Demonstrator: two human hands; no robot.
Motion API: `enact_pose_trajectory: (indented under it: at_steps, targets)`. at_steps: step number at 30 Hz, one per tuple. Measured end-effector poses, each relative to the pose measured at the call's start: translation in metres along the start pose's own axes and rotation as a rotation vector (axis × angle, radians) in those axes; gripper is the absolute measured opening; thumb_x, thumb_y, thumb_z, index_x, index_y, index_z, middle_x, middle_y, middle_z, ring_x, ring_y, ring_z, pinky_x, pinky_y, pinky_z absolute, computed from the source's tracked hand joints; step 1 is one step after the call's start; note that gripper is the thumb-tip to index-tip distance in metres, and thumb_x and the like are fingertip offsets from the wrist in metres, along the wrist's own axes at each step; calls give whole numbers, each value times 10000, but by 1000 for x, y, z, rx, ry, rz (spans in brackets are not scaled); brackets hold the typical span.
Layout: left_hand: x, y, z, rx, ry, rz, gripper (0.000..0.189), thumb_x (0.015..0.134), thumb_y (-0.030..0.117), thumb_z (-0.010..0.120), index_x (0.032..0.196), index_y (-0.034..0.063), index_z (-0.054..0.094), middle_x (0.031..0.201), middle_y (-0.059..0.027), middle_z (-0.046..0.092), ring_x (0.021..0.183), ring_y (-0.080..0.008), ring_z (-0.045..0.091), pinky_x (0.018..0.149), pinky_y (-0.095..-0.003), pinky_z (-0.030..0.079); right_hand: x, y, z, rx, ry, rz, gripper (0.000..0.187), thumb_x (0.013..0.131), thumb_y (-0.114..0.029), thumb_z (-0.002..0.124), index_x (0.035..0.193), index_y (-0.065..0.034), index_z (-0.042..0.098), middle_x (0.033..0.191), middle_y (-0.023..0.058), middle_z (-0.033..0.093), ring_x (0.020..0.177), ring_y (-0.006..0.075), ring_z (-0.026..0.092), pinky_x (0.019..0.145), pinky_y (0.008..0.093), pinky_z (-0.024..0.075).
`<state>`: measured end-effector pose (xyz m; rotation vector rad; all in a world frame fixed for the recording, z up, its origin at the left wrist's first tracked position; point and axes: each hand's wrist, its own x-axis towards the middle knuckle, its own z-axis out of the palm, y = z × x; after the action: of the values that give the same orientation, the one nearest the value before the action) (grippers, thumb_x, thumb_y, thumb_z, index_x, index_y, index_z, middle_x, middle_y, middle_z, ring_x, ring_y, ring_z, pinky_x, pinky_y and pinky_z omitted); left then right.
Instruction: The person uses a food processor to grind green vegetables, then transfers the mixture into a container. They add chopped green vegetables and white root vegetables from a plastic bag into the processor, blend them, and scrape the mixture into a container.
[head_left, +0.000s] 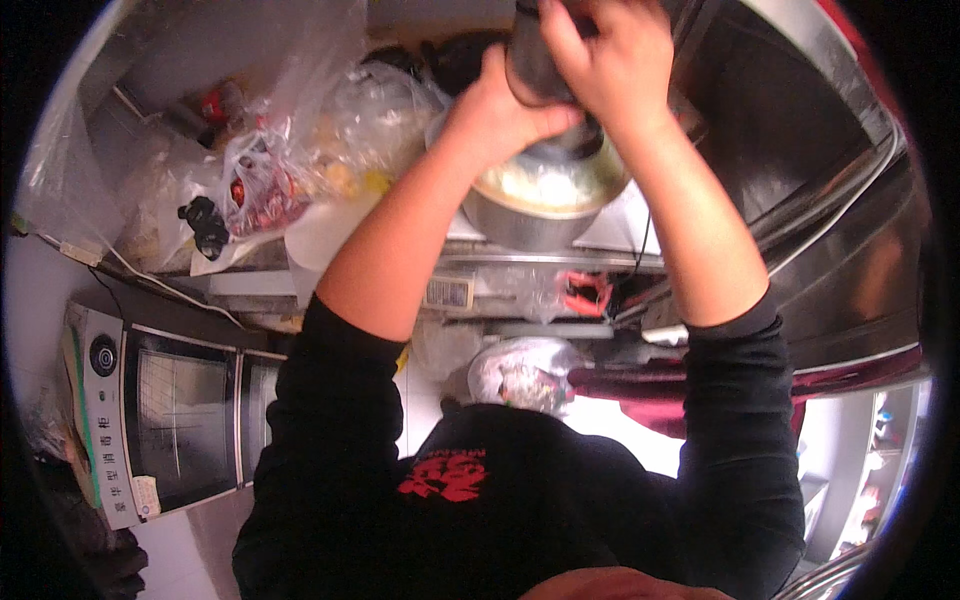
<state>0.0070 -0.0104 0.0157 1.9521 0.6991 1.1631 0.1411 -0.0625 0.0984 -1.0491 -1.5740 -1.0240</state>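
Note:
Both of my hands are raised over a round metal pot at the top of the view. My right hand grips a dark grey cylindrical appliance body from the right. Lower down, my left hand wraps around the same body from the left, thumb toward the front. The upper end of the body runs out of the picture. Below the hands, a dark rounded part reaches down over the pot's mouth. Pale, shiny contents show inside the pot; bright glare hides their detail.
Plastic bags with food crowd the counter to the left. A red-handled item lies on the shelf below. A disinfection cabinet stands at lower left. Steel panels rise on the right, with a white cable across them.

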Motion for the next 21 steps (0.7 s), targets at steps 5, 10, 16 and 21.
enact_pose_trajectory:
  at_steps: [5,10,16,21]
  targets:
    - [-1,6,-1,39,16,151,966,643,432,891,1319,-52,399,1275,-180,571,1189,-266,554,1003,-371,445,3,-5,-6,94,73,-6,264,730,-193,728,612,-21,565,650,157,556,653,358,549,641,440,459]
    - [-5,10,-3,112,8,10,995,638,472,883,1328,-51,393,1284,-188,564,1196,-278,554,1003,-380,448,3,-6,-8,92,79,1,259,731,-190,726,618,-26,559,653,154,545,660,357,548,640,438,461]
    - [-3,8,-1,14,12,140,1010,644,469,880,1342,-54,371,1300,-188,548,1217,-270,534,1016,-373,435,3,-5,-5,96,87,11,253,726,-190,717,621,-26,555,657,155,539,664,360,546,636,442,465]
    - [-3,10,-1,0,-6,76,1016,647,453,883,1352,-57,358,1309,-185,540,1230,-265,522,1031,-371,423,5,-6,-4,98,79,12,251,716,-190,714,619,-24,552,657,159,537,666,362,548,634,444,468]
